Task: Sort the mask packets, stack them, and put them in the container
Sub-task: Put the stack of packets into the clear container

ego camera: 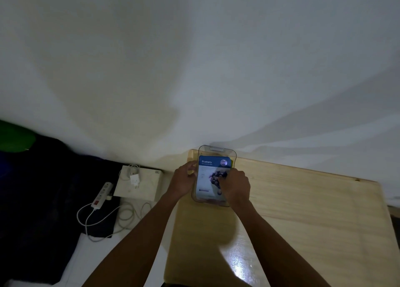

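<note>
One clear plastic rectangular container (216, 151) on pale wooden table (303, 211) by white wall (194, 59), holding one visible blue Blueberry mask packet (211, 174). Left hand (184, 181) clasping container side; right hand (234, 186) fingers pressing packet.

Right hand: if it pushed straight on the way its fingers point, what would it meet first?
The right hand points up-left, fingers already on the Blueberry packet in the clear container. Beyond that, probably the container's far wall; depth is unclear.

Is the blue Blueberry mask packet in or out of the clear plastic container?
In: the blue Blueberry mask packet lies flat within the clear plastic container walls.
</note>
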